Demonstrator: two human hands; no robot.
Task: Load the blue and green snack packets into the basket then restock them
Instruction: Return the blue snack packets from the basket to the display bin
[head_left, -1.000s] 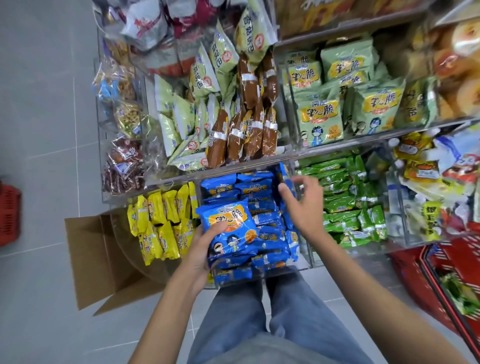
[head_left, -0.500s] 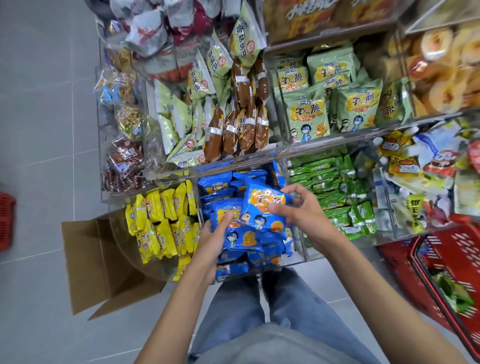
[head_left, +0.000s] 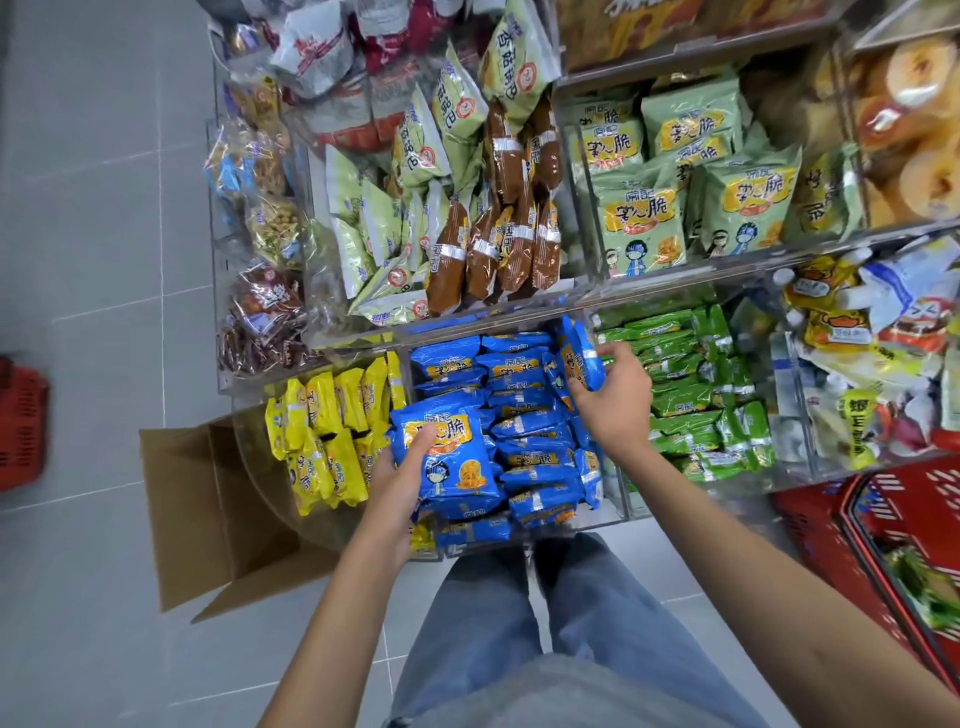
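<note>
A red basket (head_left: 21, 421) sits on the grey floor at far left, well apart from an open cardboard box (head_left: 218, 519) beside the shelf. Next to the yellow packets (head_left: 332, 441), the person's left hand (head_left: 397, 493) grips a blue packet (head_left: 447, 457) face up, thumb on top and fingers curled beneath, over the bin of blue packets (head_left: 524, 431). The right hand (head_left: 615, 402) clasps a second blue packet (head_left: 579, 358) standing on edge at the bin's right side. Green packets (head_left: 685, 395) fill the neighbouring compartment. A second red basket (head_left: 826, 540) stands at lower right, with something green and blurred inside.
</note>
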